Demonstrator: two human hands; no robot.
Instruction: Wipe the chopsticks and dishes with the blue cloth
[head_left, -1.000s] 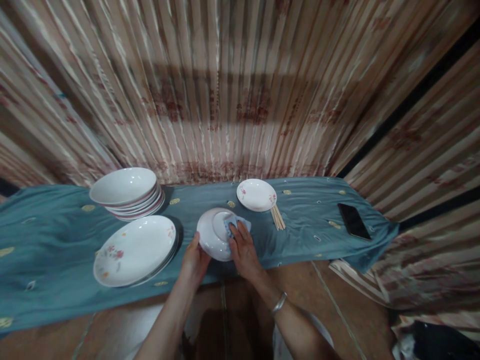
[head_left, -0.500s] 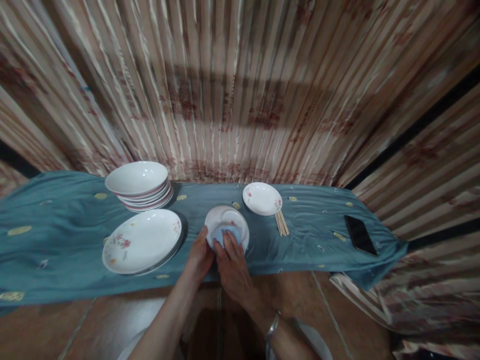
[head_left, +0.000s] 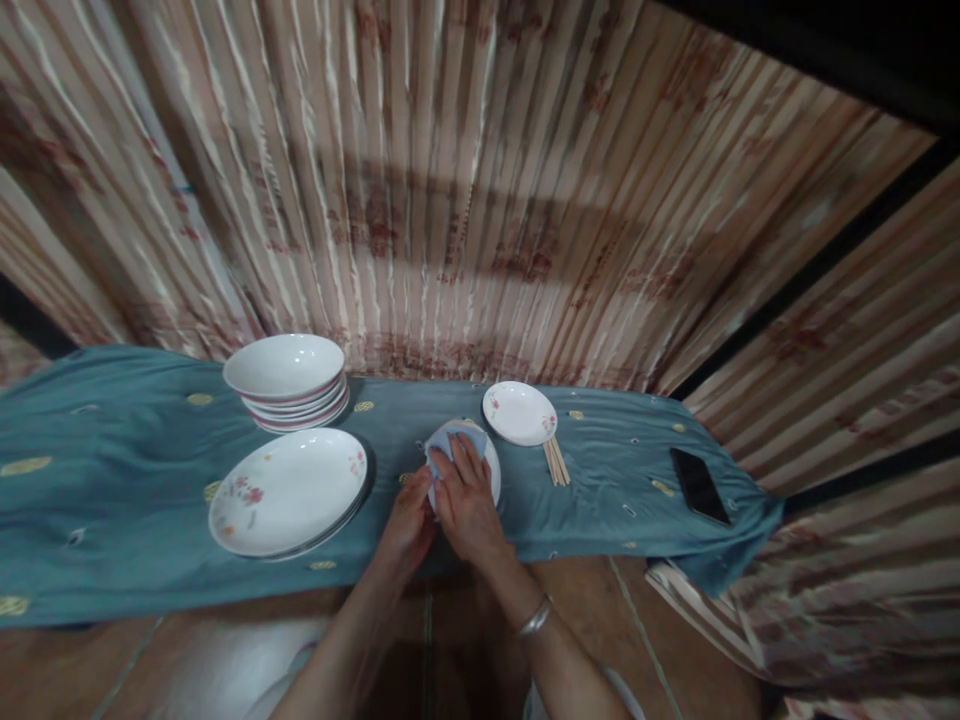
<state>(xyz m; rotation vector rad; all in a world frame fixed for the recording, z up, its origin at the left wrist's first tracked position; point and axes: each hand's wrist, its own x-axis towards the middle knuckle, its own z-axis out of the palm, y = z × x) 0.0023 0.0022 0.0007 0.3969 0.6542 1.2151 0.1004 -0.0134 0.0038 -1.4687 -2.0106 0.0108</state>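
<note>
Step in hand, by my reading: wiping a small plate (head_left: 491, 470) with a blue cloth (head_left: 448, 441). The plate sits low over the teal tablecloth (head_left: 135, 490), near its front edge at the centre, just in front of the saucer (head_left: 520, 412); whether it rests on the table or is lifted, I cannot tell.

Left hand (head_left: 409, 518): clasped on the plate's left rim, steadying it. Right hand (head_left: 466, 496): palm down, fingers spread, pressing the cloth flat onto the plate face; a metal bangle (head_left: 535, 617) sits on that wrist.

Next move, as a judgement: the wipe calls for the left hand to keep a firm hold on the rim while the right works the cloth over the parts not yet covered; glazed ware is slick, so a loose grip could let it slip.

Materials and shapes:
- Plate: white, glazed, round, shallow; mostly hidden under cloth and hand.
- Cloth: soft, light blue, bunched.
- Saucer: white, round, small floral print, touching the chopsticks (head_left: 556, 461), a pale wooden bundle.
- Large plates (head_left: 289, 492): stacked, white with flower motifs, glossy, left of the hands.
- Bowls (head_left: 286, 378): stacked, white, deeper, behind the large plates.
- Phone (head_left: 699, 485): flat, black, well apart on the right.
- Tablecloth: smooth, with small yellow motifs.
- Curtain (head_left: 480, 200): pleated, striped.
</note>
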